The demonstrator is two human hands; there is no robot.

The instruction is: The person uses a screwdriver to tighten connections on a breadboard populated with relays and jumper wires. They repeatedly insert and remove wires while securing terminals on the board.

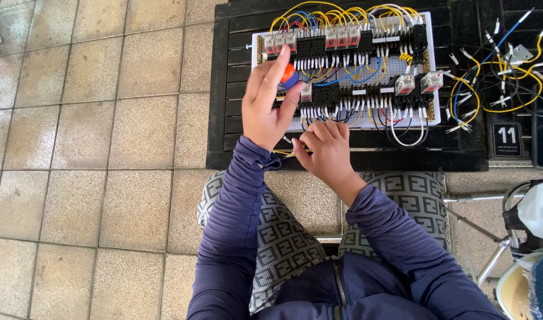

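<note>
hands at the wired panel, screwdriver above, wire below

just above the middle of the frame, in the one head view, a white wiring panel (425, 112) lies flat on a black slatted table (221, 89), its long axis running left to right across the picture. rows of clear relays and black terminal blocks sit on it, looped over with yellow, blue and white wires.

the left hand (265, 106) is raised over the panel's left end, fingers curled and closed around a small screwdriver (288, 74) with an orange and blue handle; the tool stands roughly upright, its tip hidden behind the hand. the right hand (325, 151) is just beside it, lower in the frame at the panel's near edge, fingers pinched together on a thin yellow wire (284, 153). the two hands are near each other, almost touching at the wrists. the panel lies straight ahead of both; the left hand is farther over it.

at the upper right, well apart from the hands, a loose bundle of cut wires (500, 77) is spread on the table. below it sits a small black square sign (507, 140) with white numerals.
</note>
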